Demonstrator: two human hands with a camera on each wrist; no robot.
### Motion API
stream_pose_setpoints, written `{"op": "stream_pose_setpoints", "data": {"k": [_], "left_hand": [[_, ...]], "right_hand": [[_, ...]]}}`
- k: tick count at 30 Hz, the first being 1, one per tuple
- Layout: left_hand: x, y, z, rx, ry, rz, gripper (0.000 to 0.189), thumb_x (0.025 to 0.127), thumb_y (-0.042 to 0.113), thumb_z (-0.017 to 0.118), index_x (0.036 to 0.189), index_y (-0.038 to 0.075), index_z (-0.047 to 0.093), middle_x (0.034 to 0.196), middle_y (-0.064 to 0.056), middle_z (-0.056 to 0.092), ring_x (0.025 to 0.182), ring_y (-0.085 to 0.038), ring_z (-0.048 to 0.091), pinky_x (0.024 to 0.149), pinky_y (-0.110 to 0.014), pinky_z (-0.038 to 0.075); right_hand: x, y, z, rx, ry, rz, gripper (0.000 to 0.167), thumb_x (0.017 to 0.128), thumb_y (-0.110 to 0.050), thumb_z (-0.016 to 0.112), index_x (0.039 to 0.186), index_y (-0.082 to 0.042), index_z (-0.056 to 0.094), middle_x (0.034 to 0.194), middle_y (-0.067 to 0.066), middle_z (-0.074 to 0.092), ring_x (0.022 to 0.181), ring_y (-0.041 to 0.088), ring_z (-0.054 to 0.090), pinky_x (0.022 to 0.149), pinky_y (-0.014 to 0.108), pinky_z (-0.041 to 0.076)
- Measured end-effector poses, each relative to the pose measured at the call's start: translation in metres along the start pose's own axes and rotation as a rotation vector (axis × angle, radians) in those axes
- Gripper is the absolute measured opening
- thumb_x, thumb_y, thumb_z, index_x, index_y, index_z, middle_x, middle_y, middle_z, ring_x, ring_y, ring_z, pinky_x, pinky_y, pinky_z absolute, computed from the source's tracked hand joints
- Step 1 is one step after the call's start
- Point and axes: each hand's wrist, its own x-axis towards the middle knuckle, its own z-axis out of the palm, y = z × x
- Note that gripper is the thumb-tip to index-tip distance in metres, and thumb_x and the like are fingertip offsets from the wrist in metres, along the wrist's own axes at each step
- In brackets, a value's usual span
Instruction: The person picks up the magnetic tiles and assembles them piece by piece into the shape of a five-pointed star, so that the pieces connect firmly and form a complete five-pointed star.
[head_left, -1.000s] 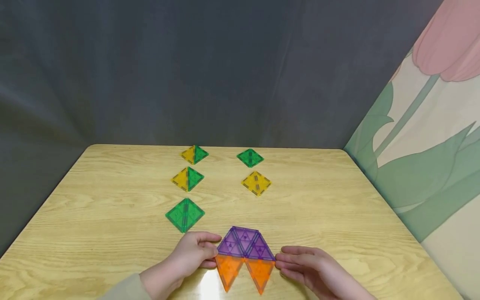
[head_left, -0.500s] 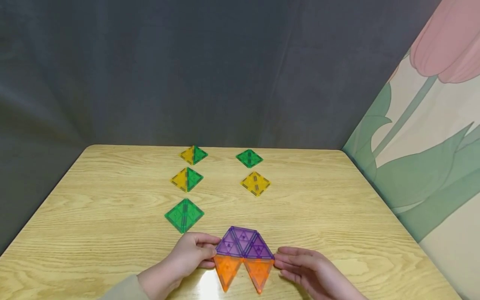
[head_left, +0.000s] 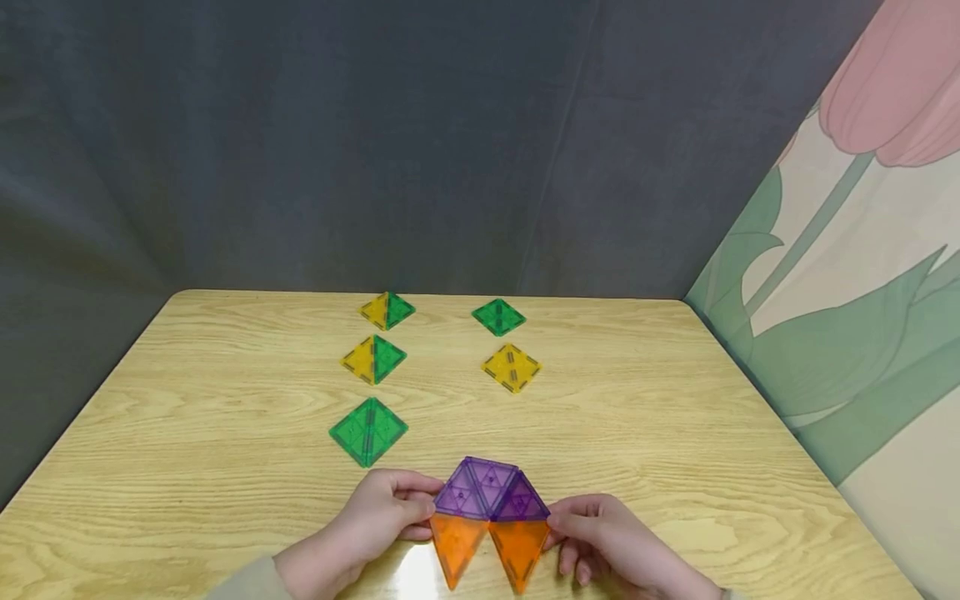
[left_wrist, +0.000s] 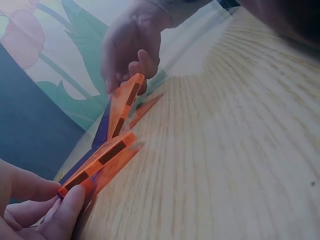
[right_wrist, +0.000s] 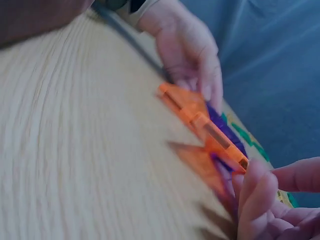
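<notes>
Three purple triangular magnetic tiles (head_left: 491, 479) form an arch near the front of the table, with two orange triangular magnetic tiles (head_left: 456, 546) joined below, points toward me. My left hand (head_left: 386, 508) pinches the left corner, where purple meets orange, between thumb and fingers. At the opposite corner my right hand (head_left: 600, 533) pinches with its thumb on top. Both wrist views show the near orange tile (left_wrist: 100, 160) raised off the wood, a reflection beneath it. The right-hand purple and orange tiles tilt slightly against the others. Fingers under the corners are partly hidden.
Further back lie diamonds of paired tiles: a large green one (head_left: 369, 432), two yellow-and-green ones, one yellow one (head_left: 512, 367) and a small green one (head_left: 499, 317). A dark curtain (head_left: 450, 150) hangs behind the table (head_left: 637, 400); a tulip-patterned wall stands right.
My right hand has gone from straight fingers at the corner to a thumb-and-finger pinch. The right-hand tiles now tilt and look darker. My left hand keeps its pinch.
</notes>
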Motion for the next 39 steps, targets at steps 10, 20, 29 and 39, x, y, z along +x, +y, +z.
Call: {"op": "stream_pose_setpoints", "data": {"k": [10, 20, 29, 39], "left_hand": [[-0.0023, 0.0061, 0.0037, 0.229, -0.016, 0.077, 0.030, 0.084, -0.003, 0.066, 0.113, -0.011, 0.066, 0.075, -0.004, 0.064, 0.059, -0.015, 0.060, 0.041, -0.021, 0.044], [-0.0022, 0.0078, 0.0018, 0.186, -0.140, 0.041, 0.012, 0.088, 0.000, 0.068, 0.096, -0.004, 0.060, 0.070, -0.006, 0.061, 0.045, -0.009, 0.052, 0.038, -0.017, 0.035], [-0.0001, 0.0047, -0.0003, 0.051, -0.149, -0.016, 0.014, 0.092, 0.003, 0.065, 0.100, -0.004, 0.057, 0.073, -0.012, 0.068, 0.054, -0.016, 0.065, 0.043, -0.021, 0.050], [0.0016, 0.0063, 0.0003, 0.027, -0.045, 0.000, 0.019, 0.092, 0.002, 0.064, 0.106, -0.010, 0.060, 0.074, -0.013, 0.069, 0.058, -0.019, 0.067, 0.047, -0.026, 0.054]], "right_hand": [[0.0075, 0.0021, 0.0054, -0.053, 0.053, 0.022, 0.019, 0.097, -0.014, 0.059, 0.096, 0.004, 0.064, 0.081, 0.009, 0.067, 0.052, 0.008, 0.060, 0.044, 0.019, 0.048], [0.0060, 0.0089, 0.0033, -0.014, 0.045, -0.049, 0.017, 0.096, -0.009, 0.059, 0.100, 0.006, 0.065, 0.075, 0.009, 0.066, 0.056, 0.011, 0.062, 0.044, 0.020, 0.050], [0.0062, 0.0073, 0.0063, 0.061, 0.078, -0.042, 0.019, 0.096, -0.006, 0.060, 0.109, 0.008, 0.062, 0.081, 0.010, 0.068, 0.070, 0.016, 0.068, 0.058, 0.028, 0.058], [0.0059, 0.0046, 0.0072, 0.083, 0.053, -0.048, 0.023, 0.095, -0.005, 0.060, 0.113, 0.009, 0.059, 0.086, 0.013, 0.068, 0.072, 0.017, 0.069, 0.057, 0.028, 0.058]]}}
